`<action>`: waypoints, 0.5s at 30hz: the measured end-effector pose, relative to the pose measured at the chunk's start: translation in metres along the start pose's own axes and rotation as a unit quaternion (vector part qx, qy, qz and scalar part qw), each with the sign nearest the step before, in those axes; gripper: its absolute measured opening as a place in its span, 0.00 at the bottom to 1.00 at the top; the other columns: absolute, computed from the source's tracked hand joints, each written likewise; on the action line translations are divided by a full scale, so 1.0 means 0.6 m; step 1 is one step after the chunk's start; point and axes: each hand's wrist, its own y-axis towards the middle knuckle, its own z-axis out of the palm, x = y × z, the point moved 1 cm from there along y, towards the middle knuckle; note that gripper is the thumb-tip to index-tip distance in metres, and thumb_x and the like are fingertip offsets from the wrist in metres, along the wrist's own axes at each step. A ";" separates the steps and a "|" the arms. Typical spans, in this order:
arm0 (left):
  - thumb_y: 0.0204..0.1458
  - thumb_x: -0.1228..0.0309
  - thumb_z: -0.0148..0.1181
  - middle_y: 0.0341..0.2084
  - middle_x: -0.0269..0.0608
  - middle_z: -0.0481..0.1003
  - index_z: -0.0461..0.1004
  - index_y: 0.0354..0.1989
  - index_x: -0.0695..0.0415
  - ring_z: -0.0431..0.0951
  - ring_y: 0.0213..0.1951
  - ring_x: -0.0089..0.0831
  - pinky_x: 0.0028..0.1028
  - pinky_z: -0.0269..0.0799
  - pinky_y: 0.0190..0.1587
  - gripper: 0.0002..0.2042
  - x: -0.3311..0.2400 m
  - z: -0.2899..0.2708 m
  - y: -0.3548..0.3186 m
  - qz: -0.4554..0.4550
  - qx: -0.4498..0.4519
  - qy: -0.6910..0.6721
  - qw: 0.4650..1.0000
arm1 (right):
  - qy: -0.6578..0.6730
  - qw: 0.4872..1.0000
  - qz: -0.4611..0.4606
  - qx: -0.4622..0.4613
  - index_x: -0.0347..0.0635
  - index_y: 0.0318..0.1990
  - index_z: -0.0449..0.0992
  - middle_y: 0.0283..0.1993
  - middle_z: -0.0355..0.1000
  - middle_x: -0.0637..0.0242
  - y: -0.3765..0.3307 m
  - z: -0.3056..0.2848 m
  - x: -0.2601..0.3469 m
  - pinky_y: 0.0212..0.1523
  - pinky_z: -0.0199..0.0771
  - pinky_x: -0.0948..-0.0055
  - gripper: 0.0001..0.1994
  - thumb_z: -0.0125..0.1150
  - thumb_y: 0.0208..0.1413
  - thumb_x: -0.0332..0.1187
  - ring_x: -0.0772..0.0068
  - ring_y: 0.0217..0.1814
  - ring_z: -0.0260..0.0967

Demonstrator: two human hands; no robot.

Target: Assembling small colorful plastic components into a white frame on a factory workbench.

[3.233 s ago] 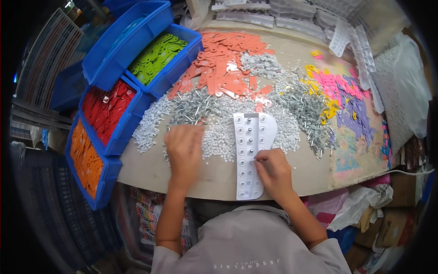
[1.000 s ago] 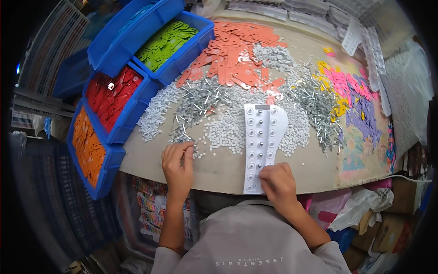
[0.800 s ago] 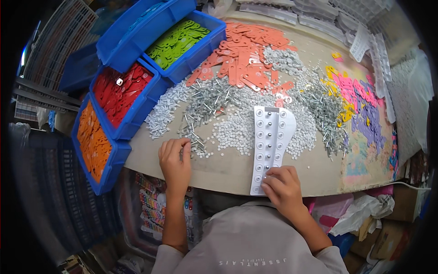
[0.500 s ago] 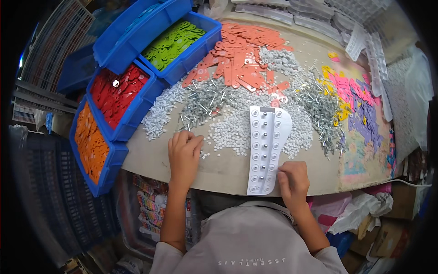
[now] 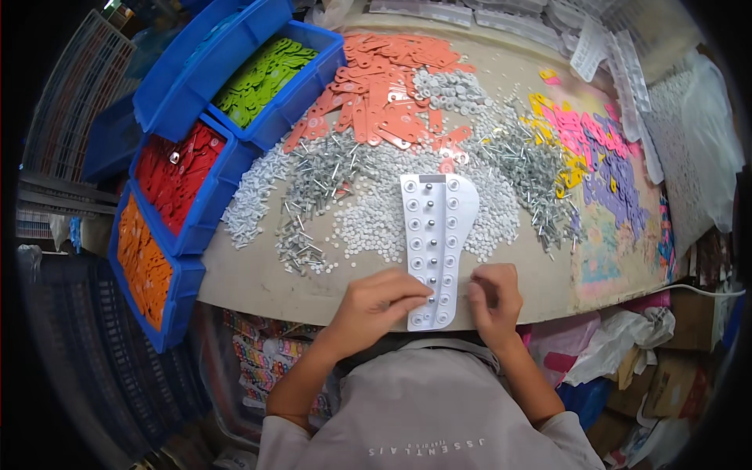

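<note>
Head view: both hands point(image 5: 384, 301) point(image 5: 495, 298) touch white tray point(image 5: 433, 235)

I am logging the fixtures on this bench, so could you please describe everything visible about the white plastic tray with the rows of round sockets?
The white plastic tray with rows of round sockets is a long flat plate, one far corner rounded, lying flat on the beige table with its near end at the table edge. Its sockets run in three columns, most holding small grey round pieces. The far end rests among loose white discs. The left hand has fingertips on the near sockets; the right hand rests just beside its right edge.
</note>
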 end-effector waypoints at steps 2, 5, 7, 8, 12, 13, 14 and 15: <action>0.50 0.78 0.69 0.34 0.40 0.80 0.82 0.35 0.59 0.78 0.33 0.39 0.33 0.74 0.38 0.05 0.011 0.014 -0.002 0.043 0.056 0.092 0.993 | -0.019 0.998 -0.054 0.001 0.37 0.44 0.78 0.44 0.75 0.59 0.005 -0.001 0.004 0.48 0.70 0.65 0.13 0.61 0.51 0.15 0.57 0.45 0.69; 0.47 0.74 0.71 0.31 0.35 0.80 0.82 0.33 0.56 0.76 0.36 0.37 0.34 0.70 0.40 0.05 0.016 0.026 -0.006 0.072 0.049 0.142 0.986 | -0.077 0.984 -0.121 0.108 0.40 0.51 0.79 0.54 0.75 0.63 0.006 0.001 0.008 0.53 0.70 0.61 0.24 0.62 0.42 0.15 0.54 0.52 0.68; 0.47 0.72 0.71 0.31 0.34 0.79 0.82 0.32 0.54 0.75 0.37 0.35 0.34 0.68 0.41 0.05 0.019 0.032 -0.010 0.106 0.048 0.181 0.976 | -0.077 0.984 -0.118 0.107 0.40 0.50 0.80 0.54 0.75 0.63 0.005 0.004 0.006 0.53 0.71 0.61 0.23 0.63 0.42 0.15 0.54 0.52 0.68; 0.47 0.70 0.71 0.32 0.32 0.78 0.81 0.31 0.53 0.74 0.39 0.34 0.34 0.66 0.43 0.05 0.024 0.036 -0.014 0.118 0.046 0.203 0.971 | -0.077 0.984 -0.118 0.106 0.40 0.49 0.80 0.53 0.75 0.63 0.006 0.005 0.006 0.53 0.71 0.60 0.23 0.64 0.42 0.15 0.54 0.52 0.68; 0.48 0.69 0.70 0.36 0.31 0.74 0.80 0.33 0.53 0.73 0.43 0.33 0.35 0.63 0.46 0.06 0.034 0.042 -0.026 0.143 0.047 0.258 0.954 | -0.078 0.985 -0.113 0.105 0.40 0.48 0.80 0.52 0.75 0.63 0.010 0.004 0.010 0.52 0.72 0.61 0.22 0.65 0.41 0.16 0.55 0.51 0.68; 0.48 0.69 0.70 0.36 0.31 0.74 0.80 0.33 0.53 0.73 0.43 0.33 0.35 0.63 0.46 0.06 0.034 0.043 -0.028 0.143 0.047 0.258 0.954 | -0.074 0.985 -0.112 0.104 0.40 0.47 0.80 0.52 0.75 0.63 0.011 0.005 0.011 0.51 0.72 0.61 0.22 0.65 0.41 0.15 0.55 0.51 0.68; 0.49 0.69 0.69 0.36 0.32 0.74 0.80 0.34 0.53 0.73 0.43 0.33 0.35 0.64 0.45 0.06 0.033 0.044 -0.029 0.161 0.044 0.273 0.947 | -0.071 0.986 -0.112 0.103 0.39 0.47 0.80 0.52 0.75 0.63 0.011 0.005 0.011 0.51 0.72 0.60 0.21 0.65 0.41 0.15 0.55 0.51 0.69; 0.49 0.69 0.69 0.36 0.33 0.75 0.79 0.35 0.53 0.73 0.43 0.34 0.35 0.64 0.45 0.07 0.033 0.045 -0.030 0.178 0.041 0.289 0.940 | -0.071 0.986 -0.112 0.104 0.39 0.47 0.80 0.52 0.75 0.63 0.010 0.006 0.011 0.51 0.72 0.60 0.21 0.65 0.41 0.15 0.55 0.51 0.69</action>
